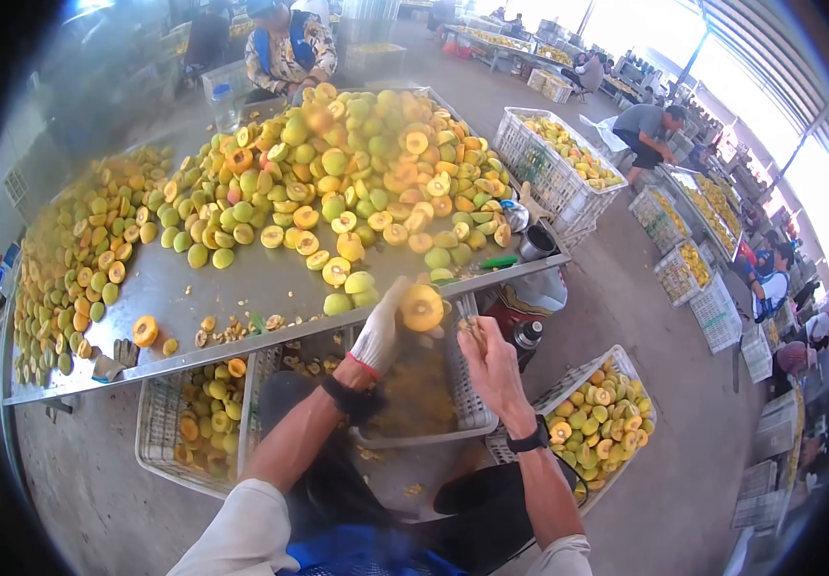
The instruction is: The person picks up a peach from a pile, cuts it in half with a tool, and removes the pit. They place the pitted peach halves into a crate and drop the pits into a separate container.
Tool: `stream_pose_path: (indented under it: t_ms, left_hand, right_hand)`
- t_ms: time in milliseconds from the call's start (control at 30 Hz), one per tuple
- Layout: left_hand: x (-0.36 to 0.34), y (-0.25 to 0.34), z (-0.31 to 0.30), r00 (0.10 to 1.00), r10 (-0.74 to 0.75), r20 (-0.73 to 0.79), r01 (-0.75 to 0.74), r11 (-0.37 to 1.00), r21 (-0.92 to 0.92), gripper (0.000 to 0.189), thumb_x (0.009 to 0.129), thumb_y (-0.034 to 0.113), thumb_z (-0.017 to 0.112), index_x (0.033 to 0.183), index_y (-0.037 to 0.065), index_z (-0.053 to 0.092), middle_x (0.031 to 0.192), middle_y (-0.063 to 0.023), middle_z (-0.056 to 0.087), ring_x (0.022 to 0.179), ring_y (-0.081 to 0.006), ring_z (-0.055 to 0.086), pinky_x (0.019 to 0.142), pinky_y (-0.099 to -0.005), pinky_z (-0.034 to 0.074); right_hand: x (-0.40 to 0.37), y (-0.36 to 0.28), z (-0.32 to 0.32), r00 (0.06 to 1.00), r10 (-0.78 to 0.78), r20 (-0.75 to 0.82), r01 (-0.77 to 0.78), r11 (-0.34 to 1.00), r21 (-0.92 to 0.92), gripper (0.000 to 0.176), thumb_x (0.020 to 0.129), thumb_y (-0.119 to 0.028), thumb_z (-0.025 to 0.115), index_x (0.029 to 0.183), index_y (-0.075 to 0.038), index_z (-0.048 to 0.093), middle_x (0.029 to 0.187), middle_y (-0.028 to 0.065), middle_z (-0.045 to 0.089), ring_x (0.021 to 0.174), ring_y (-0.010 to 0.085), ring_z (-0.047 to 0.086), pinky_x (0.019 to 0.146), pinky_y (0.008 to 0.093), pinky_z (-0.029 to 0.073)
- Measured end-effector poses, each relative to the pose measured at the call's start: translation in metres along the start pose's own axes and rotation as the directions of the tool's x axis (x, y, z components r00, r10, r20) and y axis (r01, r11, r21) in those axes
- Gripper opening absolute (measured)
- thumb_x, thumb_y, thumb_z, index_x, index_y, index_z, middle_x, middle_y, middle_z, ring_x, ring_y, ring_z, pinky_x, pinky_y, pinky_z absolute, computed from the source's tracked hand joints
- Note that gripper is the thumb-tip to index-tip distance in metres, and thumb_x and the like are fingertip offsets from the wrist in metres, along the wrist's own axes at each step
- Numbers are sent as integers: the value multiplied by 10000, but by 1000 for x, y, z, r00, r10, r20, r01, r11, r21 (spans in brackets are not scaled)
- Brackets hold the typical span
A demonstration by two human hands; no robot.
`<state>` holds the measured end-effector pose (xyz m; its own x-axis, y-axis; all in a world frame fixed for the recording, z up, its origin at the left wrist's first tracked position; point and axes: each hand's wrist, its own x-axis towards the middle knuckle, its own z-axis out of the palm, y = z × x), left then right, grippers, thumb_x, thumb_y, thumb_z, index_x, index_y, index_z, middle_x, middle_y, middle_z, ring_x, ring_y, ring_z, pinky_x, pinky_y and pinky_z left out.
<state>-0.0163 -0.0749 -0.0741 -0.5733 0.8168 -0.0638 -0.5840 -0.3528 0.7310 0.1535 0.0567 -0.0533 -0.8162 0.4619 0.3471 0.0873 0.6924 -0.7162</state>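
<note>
Fingers [397, 300] of left hand [378, 336] clasp halved peach [421, 307].

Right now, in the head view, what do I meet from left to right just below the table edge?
left crate → left hand → fruit half → right hand → right crate

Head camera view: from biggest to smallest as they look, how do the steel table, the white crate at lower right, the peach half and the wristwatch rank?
1. steel table
2. white crate
3. peach half, in the gloved left hand
4. wristwatch
The last two look close in size, so their order is unsure.
</note>
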Motion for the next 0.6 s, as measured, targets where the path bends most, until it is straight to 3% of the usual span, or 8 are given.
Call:
stream_pose_path:
  t_ms: [67,100,200,300,500,600]
  left_hand:
    - [6,-6,8,997,-23,-76,12,990,-141,514,1109,454,437,1360,24,564,1155,-124,723,915,-226,736,713,-338,607]
    - [16,-17,2,990,-16,-137,-7,986,-167,468,1111,424,461,1330,35,604,1180,-102,713,997,-201,712,836,-323,589]
    - [23,-28,-3,988,61,-141,-67,997,-39,439,1110,391,480,1278,19,642,1175,-86,706,1027,-177,682,917,-313,548]
    - [22,-32,-4,983,163,-90,-145,974,172,443,1113,376,468,1248,-5,651,1169,-81,699,1047,-165,661,932,-316,526]
    - [18,-30,5,974,227,-21,-210,932,296,439,1111,363,455,1204,-21,647,1159,-95,694,1020,-161,664,903,-310,530]
    - [11,-27,23,968,243,-60,-221,942,254,459,1108,375,452,1136,-28,671,1043,-102,710,920,-155,679,822,-303,542]
  right_hand:
    - [6,-3,8,999,-32,6,32,997,-70,251,1035,-209,617,1166,-19,520,838,221,666,760,384,667,692,439,515]
    - [9,-8,11,999,-50,6,50,992,-118,244,1035,-215,617,1151,-22,524,835,233,664,771,418,664,686,458,515]
    - [13,-16,16,999,-34,9,35,989,-146,236,1020,-221,628,1114,-30,528,850,256,674,822,486,658,675,520,513]
    - [13,-9,16,1000,-25,15,27,984,-175,225,1015,-212,627,1098,-25,533,841,259,674,809,486,666,670,529,520]
    - [8,-17,15,995,86,58,-72,974,-214,251,1030,-251,597,1015,-14,518,803,289,657,775,503,655,653,553,511]
    - [3,-15,22,994,94,49,-84,979,-188,277,1039,-274,585,996,-10,513,772,303,641,756,516,647,635,566,501]
